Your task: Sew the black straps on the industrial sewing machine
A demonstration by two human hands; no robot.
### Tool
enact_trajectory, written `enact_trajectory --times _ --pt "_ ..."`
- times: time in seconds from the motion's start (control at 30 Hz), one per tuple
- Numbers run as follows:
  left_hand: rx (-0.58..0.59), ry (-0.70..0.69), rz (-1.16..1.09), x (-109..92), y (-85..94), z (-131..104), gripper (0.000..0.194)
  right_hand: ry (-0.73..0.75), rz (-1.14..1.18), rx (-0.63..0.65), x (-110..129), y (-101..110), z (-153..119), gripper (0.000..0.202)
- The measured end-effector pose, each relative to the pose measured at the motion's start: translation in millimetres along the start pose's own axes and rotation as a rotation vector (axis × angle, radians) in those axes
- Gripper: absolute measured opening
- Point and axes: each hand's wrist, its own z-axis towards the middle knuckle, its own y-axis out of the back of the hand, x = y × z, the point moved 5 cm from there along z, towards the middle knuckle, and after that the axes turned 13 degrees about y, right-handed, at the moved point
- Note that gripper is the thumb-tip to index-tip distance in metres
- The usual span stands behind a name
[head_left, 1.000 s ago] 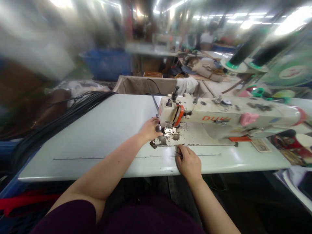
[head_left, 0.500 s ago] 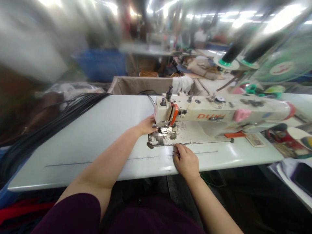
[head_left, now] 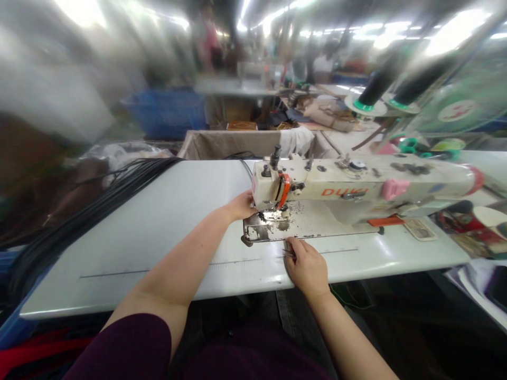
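Note:
A cream sewing machine (head_left: 317, 184) with an orange guard stands on a white table (head_left: 138, 221). My left hand (head_left: 241, 205) reaches to the left side of the needle area; its fingertips are partly hidden behind the machine head, and what they hold, if anything, cannot be made out. Close to the front edge of the machine's metal bed (head_left: 297, 227), my right hand (head_left: 307, 265) is closed around a small pointed metal tool (head_left: 289, 253), which looks like tweezers or snips. A printed ruler line runs across the table beneath this hand.
Long black strips (head_left: 99, 203) lie over the table's left side. Behind the table is a fabric-lined bin (head_left: 222, 142). Black thread cones (head_left: 374, 87) stand at the back right, and an orange piece (head_left: 385, 221) lies by the machine's base.
The view has shifted slightly, so the machine and table appear a little lower. Both hands keep nearly the same places and poses at the machine.

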Motion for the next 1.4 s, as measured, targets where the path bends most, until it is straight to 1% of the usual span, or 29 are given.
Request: enact_trajectory --times 0.1,0.2,0.3,0.4,0.5,0.6,0.67,0.8,0.97,1.2,1.3,1.4 --pt "0.007 -0.004 0.018 0.5 -0.5 2.6 0.038 -0.004 0.003 0.0 -0.3 -0.1 -0.6 0.033" --pt "0.013 -0.034 0.034 -1.3 2.6 -0.3 0.032 -0.005 -0.002 -0.015 -1.0 -0.7 -1.0 0.031" --pt "-0.051 -0.069 0.059 -3.1 11.0 -11.1 0.031 -0.004 0.001 -0.025 -1.4 -1.9 -0.9 0.031" --pt "-0.125 -0.077 0.088 -3.1 16.7 -28.1 0.021 -0.007 0.006 -0.024 -0.8 -1.8 -0.2 0.032" --pt "-0.176 -0.037 0.033 -2.3 15.9 -45.2 0.011 -0.012 0.004 -0.019 0.5 -0.2 0.6 0.031" --pt "-0.246 0.027 -0.013 -3.3 13.2 -56.9 0.012 -0.016 -0.002 -0.017 1.2 1.0 1.1 0.031" --pt "-0.264 0.084 -0.014 -4.4 11.2 -60.5 0.012 -0.016 -0.005 -0.017 1.3 1.2 1.3 0.03" --pt "-0.239 0.205 -0.032 -6.1 9.2 -62.7 0.013 -0.019 -0.01 -0.016 1.3 1.0 1.2 0.03" --pt "-0.221 0.246 -0.024 -13.1 7.3 -67.2 0.015 -0.026 -0.012 -0.013 2.3 1.9 1.7 0.029" --pt "-0.248 0.329 0.008 -19.8 1.9 -77.8 0.017 -0.022 -0.012 -0.005 2.6 1.9 2.7 0.031" --pt "-0.24 0.349 0.038 -28.5 -5.7 -86.4 0.017 -0.024 -0.004 -0.006 2.5 1.1 2.2 0.032" --pt "-0.199 0.365 0.067 -45.2 -18.8 -95.6 0.016 -0.027 0.0 -0.006 3.0 1.0 2.0 0.032"
